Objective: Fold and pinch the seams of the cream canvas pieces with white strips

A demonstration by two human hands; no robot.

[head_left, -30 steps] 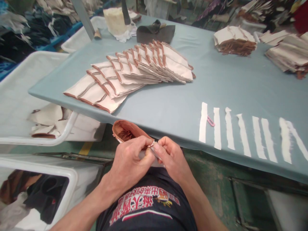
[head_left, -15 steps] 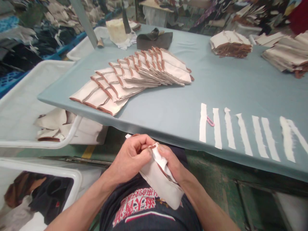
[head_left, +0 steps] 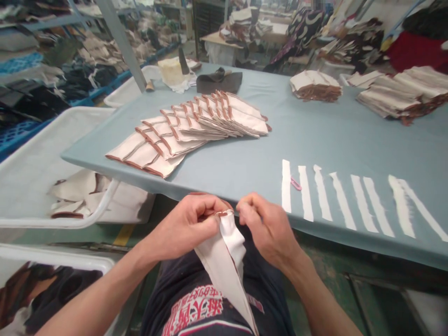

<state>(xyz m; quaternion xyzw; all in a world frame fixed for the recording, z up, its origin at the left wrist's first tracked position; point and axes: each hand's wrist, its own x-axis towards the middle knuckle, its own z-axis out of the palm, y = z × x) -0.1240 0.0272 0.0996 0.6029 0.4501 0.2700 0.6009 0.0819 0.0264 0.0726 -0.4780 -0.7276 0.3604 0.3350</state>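
Observation:
My left hand [head_left: 196,223] pinches the top edge of an off-white fabric piece [head_left: 224,266] with brown trim, which hangs down in front of my shirt. A white strip [head_left: 232,238] lies along its right side, its top end near my left fingertips. My right hand [head_left: 268,224] is closed just right of the piece, at the table's front edge. Its thumb and fingers press together, and what they hold, if anything, is hidden.
On the blue-green table [head_left: 245,172] lie a fanned row of off-white folded pieces [head_left: 189,121], several white strips [head_left: 323,191], a small pink cutter [head_left: 296,183] and fabric stacks [head_left: 315,85]. White bins [head_left: 112,191] stand at left. A person [head_left: 308,25] is at the back.
My right hand has come off the fabric piece and moved right and up. The piece now hangs from my left hand. The view has tilted up a little.

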